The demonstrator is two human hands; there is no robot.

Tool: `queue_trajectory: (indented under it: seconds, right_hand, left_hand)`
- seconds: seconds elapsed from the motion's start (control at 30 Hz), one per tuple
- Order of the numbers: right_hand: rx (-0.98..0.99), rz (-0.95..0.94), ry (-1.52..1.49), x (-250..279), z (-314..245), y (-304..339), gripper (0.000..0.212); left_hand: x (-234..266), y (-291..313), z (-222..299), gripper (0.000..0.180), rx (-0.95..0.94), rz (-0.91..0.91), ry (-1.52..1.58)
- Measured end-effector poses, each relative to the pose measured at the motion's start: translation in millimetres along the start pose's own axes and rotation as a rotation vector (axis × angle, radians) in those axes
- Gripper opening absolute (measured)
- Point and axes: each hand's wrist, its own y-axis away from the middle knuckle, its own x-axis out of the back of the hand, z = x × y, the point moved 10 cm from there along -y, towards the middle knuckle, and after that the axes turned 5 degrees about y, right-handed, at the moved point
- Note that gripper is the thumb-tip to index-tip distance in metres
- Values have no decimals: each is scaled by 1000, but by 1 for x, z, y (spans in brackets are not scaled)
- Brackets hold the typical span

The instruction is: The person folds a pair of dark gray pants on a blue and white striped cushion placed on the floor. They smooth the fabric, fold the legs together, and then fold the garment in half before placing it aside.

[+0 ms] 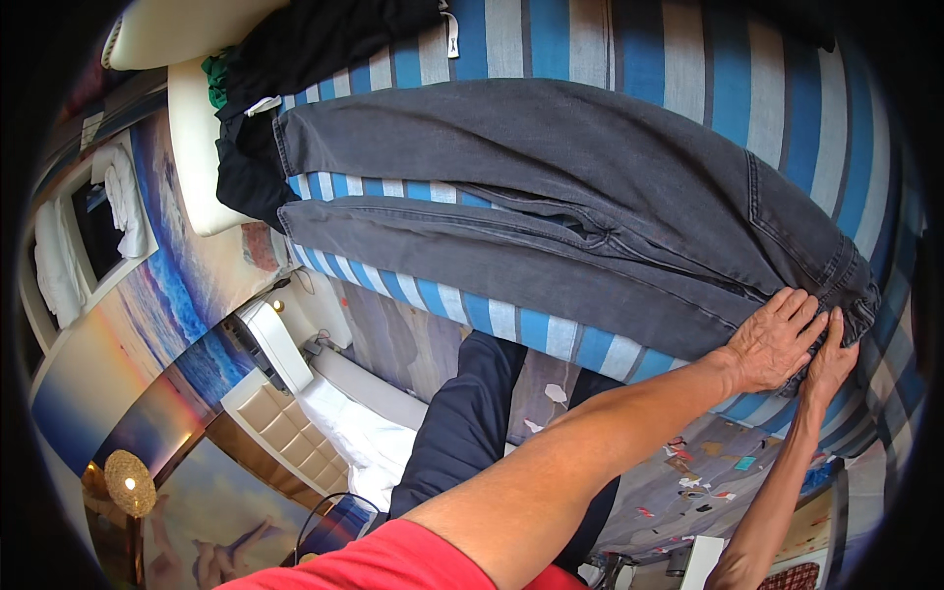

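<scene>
A pair of dark grey jeans [590, 143] lies stretched across a blue, white and grey striped bed cover [560, 44], its legs to the left and its waist at the far right. My left hand [775, 344] is closed on the cloth at the front of the waistband, fingers bent over it. Right beside it, my right hand [832, 364] grips the waistband's near edge, with one finger pointing up along the fabric. Both hands touch the jeans close together; the fingertips are partly hidden in the folds.
Black clothing [295, 59] is heaped at the upper left, near a cream padded chair [197, 147]. Small scraps [693, 482] are scattered on the patterned floor. Below on the left stand a bed with white bedding [354, 438] and a round lamp [130, 482].
</scene>
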Motion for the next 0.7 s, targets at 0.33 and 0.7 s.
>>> queue_trajectory:
  seconds: [0.33,0.7]
  right_hand:
    - [77,409,160,50,-16,33,47]
    - [753,-69,154,-138,-232,153,33]
  left_hand:
    - [117,27,-4,60,-56,125,69]
    - [265,81,-77,64,85,215,-298]
